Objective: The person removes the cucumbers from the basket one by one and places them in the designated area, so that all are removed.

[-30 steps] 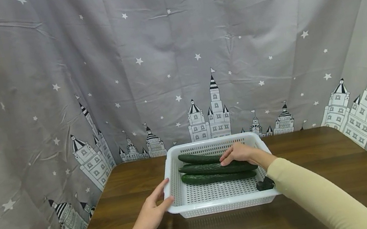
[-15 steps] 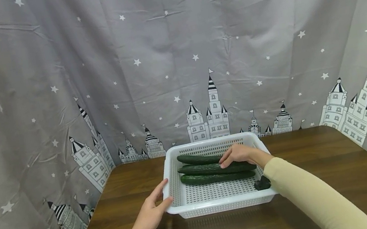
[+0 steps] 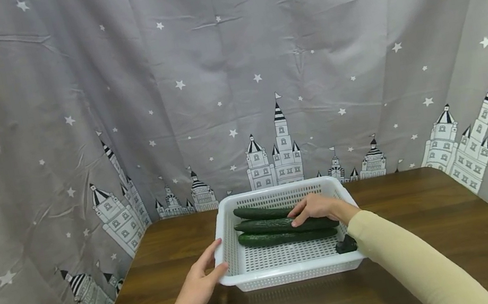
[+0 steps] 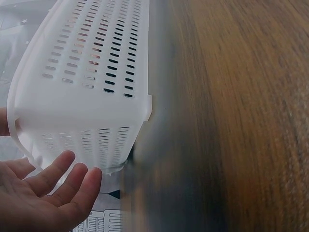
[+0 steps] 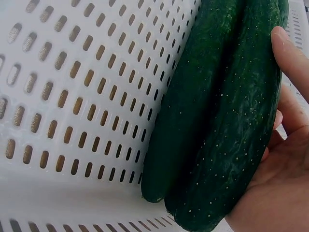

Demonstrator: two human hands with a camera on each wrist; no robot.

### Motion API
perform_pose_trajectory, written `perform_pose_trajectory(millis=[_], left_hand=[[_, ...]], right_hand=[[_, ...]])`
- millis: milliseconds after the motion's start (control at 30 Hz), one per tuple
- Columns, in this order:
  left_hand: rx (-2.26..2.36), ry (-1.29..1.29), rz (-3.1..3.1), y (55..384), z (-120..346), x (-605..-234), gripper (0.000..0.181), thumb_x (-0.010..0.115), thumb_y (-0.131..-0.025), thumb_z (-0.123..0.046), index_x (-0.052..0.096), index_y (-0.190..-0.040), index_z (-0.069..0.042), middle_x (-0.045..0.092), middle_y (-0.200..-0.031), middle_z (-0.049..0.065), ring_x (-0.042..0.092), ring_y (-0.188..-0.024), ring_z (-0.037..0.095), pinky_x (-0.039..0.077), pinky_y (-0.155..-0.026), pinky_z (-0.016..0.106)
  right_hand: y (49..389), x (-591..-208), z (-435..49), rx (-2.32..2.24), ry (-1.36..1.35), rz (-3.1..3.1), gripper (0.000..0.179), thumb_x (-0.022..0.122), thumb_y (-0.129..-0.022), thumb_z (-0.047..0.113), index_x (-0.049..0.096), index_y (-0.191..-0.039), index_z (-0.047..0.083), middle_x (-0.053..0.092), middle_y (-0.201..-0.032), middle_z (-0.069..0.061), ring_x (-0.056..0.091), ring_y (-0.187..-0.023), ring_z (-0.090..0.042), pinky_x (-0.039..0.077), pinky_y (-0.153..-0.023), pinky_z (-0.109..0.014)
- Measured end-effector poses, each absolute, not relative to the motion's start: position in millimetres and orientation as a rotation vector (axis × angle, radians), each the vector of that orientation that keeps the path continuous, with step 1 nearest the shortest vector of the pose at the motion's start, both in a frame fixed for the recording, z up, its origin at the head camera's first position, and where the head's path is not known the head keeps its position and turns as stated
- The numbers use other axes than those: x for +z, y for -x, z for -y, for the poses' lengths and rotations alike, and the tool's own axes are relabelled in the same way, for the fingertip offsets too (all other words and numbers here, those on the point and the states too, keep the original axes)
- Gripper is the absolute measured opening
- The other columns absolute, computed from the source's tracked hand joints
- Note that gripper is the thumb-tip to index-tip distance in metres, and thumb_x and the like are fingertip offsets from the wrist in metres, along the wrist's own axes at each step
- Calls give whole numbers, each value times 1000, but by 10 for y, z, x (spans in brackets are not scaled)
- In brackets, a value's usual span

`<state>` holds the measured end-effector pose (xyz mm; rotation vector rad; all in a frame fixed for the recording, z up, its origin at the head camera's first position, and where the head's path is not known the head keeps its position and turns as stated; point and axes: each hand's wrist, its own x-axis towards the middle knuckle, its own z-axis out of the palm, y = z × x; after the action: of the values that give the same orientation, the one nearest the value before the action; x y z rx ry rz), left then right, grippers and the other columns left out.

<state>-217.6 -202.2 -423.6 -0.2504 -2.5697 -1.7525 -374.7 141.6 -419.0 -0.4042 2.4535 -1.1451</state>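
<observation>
Three long dark green cucumbers lie side by side in a white perforated plastic basket (image 3: 288, 268). My right hand (image 3: 316, 207) reaches over its right side and grips the middle cucumber (image 3: 266, 225), thumb on the near side, other fingers partly hidden beyond it. The far cucumber (image 3: 259, 213) is partly covered by this hand; the near cucumber (image 3: 282, 236) lies alongside, and in the right wrist view the gripped cucumber (image 5: 231, 121) presses against it. My left hand (image 3: 200, 283) touches the basket's left rim with spread thumb and index finger; the left wrist view shows its other fingers (image 4: 89, 188) loosely extended.
The basket stands on a brown wooden table (image 3: 409, 210). A grey curtain (image 3: 230, 68) printed with stars and castles hangs behind and to the sides. Near the basket's front right corner, beside the right sleeve (image 3: 406, 254), is a small black object (image 3: 346, 245).
The whole scene shifts slightly left as the head view moves. Both hands and the cucumbers keep their places relative to the basket.
</observation>
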Motion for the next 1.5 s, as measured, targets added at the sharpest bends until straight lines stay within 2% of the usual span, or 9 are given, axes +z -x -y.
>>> perform_pose_trajectory(millis=[367,600,967,1300,1500], left_hand=[[-1720,229,2590,2174,2024,-4241,59,65,-97,-12,44,-152,-10,64,-128,21,60,-113,30,51,-84,35],[-1704,235,2599,2173,2023,-4241,59,64,-97,-12,44,-152,-9,62,-132,23,59,-115,32,52,-86,43],[-1709,228,2594,2167,2018,-4243,58,64,-97,-12,44,-152,-11,63,-131,23,60,-115,31,51,-87,38],[-1675,224,2617,2176,2023,-4253,58,62,-98,-14,42,-153,-12,62,-133,22,59,-116,31,52,-89,43],[-1673,221,2618,2188,2009,-4252,58,61,-99,-14,43,-153,-12,63,-131,21,60,-115,30,51,-88,41]], right_hand=[[3743,-4210,-1393,-1165,431,-2451,43,86,-80,28,75,-121,18,54,-148,-12,45,-139,-37,39,-111,-54],[3736,-4208,-1385,-1157,443,-2467,44,87,-78,25,76,-120,17,56,-146,-13,50,-134,-36,41,-109,-53],[3721,-4207,-1389,-1140,436,-2479,40,85,-80,23,75,-118,13,56,-145,-15,50,-134,-37,44,-107,-52],[3733,-4205,-1388,-1148,454,-2472,42,85,-80,23,75,-120,11,60,-141,-14,49,-136,-37,43,-107,-52],[3737,-4197,-1387,-1112,464,-2501,43,87,-78,23,76,-118,12,60,-141,-15,51,-133,-37,44,-106,-51]])
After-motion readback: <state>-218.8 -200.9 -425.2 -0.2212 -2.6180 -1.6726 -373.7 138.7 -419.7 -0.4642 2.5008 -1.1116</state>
